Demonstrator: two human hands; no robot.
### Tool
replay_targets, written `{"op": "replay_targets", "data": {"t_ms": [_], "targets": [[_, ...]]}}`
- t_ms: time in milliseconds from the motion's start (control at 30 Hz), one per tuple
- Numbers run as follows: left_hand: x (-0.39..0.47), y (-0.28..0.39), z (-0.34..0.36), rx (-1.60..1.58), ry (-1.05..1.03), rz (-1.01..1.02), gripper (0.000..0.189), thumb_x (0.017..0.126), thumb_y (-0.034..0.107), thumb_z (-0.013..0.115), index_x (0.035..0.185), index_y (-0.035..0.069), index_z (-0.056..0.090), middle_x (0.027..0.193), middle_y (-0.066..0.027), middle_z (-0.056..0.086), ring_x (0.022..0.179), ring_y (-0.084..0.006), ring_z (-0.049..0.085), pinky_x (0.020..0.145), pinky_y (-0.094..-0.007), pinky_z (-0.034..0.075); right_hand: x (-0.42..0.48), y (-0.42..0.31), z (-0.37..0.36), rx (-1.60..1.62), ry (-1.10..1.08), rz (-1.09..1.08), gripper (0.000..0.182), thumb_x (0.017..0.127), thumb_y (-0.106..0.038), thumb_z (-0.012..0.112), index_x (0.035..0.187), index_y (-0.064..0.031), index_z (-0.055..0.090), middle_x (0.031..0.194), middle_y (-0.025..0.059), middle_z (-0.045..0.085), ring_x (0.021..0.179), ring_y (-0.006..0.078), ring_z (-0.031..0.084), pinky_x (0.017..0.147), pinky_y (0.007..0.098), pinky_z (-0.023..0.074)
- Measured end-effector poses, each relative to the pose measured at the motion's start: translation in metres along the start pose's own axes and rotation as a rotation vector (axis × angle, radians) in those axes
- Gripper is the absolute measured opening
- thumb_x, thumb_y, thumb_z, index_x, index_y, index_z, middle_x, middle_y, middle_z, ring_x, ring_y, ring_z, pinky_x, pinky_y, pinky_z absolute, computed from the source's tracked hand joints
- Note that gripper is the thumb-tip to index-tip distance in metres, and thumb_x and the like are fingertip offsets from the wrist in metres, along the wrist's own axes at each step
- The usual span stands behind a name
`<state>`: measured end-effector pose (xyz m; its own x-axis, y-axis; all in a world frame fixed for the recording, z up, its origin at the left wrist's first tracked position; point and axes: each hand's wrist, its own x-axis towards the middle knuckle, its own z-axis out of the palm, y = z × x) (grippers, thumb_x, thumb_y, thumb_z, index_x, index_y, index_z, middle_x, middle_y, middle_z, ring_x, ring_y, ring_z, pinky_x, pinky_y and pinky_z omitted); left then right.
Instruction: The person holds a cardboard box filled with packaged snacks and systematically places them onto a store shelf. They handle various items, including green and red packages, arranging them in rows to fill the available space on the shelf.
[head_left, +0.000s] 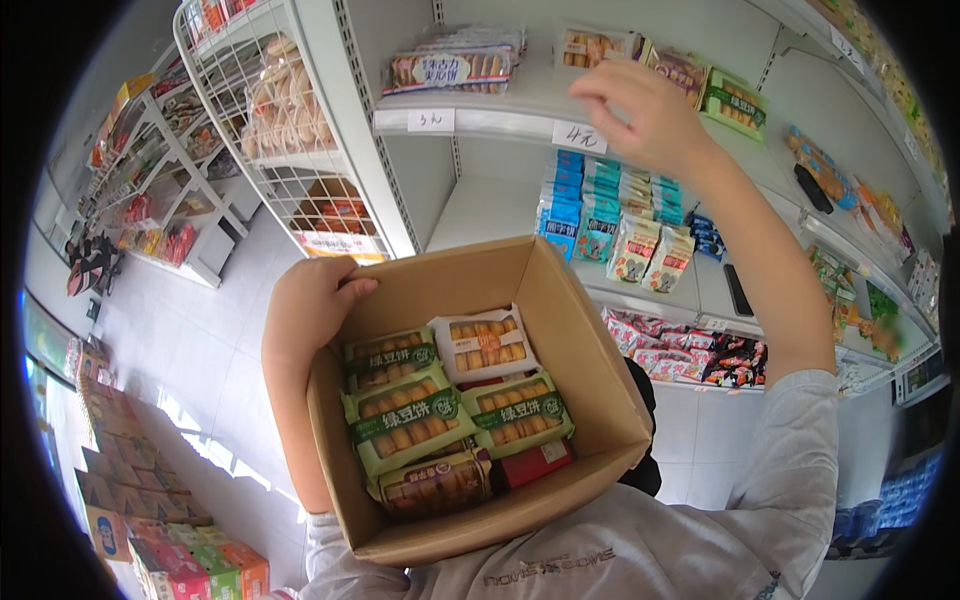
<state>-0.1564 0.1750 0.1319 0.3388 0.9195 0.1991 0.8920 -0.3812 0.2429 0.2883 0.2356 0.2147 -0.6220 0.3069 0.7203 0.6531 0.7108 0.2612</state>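
Note:
My left hand (319, 300) grips the far left rim of an open cardboard box (585, 352), with the forearm along its left side. Inside lie several green packs of pastries (409, 415), a white pack of pastries (484, 343), a purple-brown pack (436, 484) and a red pack (534, 463). Raised over the upper shelf, my right hand (637, 112) has curled fingers and shows nothing in its grasp. Just behind it on the shelf are a white pack of pastries (596, 49), a purple-labelled pack (677, 73) and a green pack (735, 103).
Chocolate-coloured sandwich biscuits (454, 69) lie at the upper shelf's left. Blue, teal and cream packets (596, 217) fill part of the shelf below. A white wire rack (289, 142) stands left of the shelves, and stacked cartons (202, 559) stand at lower left.

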Motion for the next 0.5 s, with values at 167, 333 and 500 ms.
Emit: {"op": "replay_targets", "data": {"t_ms": [167,333,500], "targets": [[-0.005,0.012,0.0,0.007,0.014,0.05,0.03,0.098,0.031,0.075,0.095,0.001,0.074,0.091,-0.0209,0.073,0.092,-0.0447,0.068,0.081,-0.0522,0.051,0.02,-0.182,0.021,0.26,-0.825,-0.257,0.037,0.101,-0.041,0.074,0.123,-0.0117,0.068,0.102,0.0064,0.07,0.103,0.028,0.071,0.088,0.0442,0.0554],[-0.008,0.026,0.005,0.006,0.046,0.089,0.03,0.099,0.029,0.074,0.093,0.0,0.072,0.091,-0.0205,0.073,0.092,-0.0445,0.067,0.081,-0.0522,0.05,-0.007,-0.258,0.057,0.544,-1.097,-0.129,0.081,0.095,-0.065,0.074,0.141,0.0004,0.062,0.129,0.0182,0.07,0.124,0.0393,0.069,0.098,0.0499,0.0612],[-0.021,0.024,0.0,-0.016,0.071,0.074,0.03,0.098,0.031,0.074,0.09,0.002,0.073,0.088,-0.0199,0.074,0.089,-0.0434,0.07,0.079,-0.0536,0.053,-0.006,-0.249,0.103,0.571,-0.906,-0.247,0.092,0.093,-0.069,0.074,0.149,0.0021,0.057,0.131,0.0208,0.066,0.127,0.0398,0.065,0.108,0.0513,0.0544]]}}
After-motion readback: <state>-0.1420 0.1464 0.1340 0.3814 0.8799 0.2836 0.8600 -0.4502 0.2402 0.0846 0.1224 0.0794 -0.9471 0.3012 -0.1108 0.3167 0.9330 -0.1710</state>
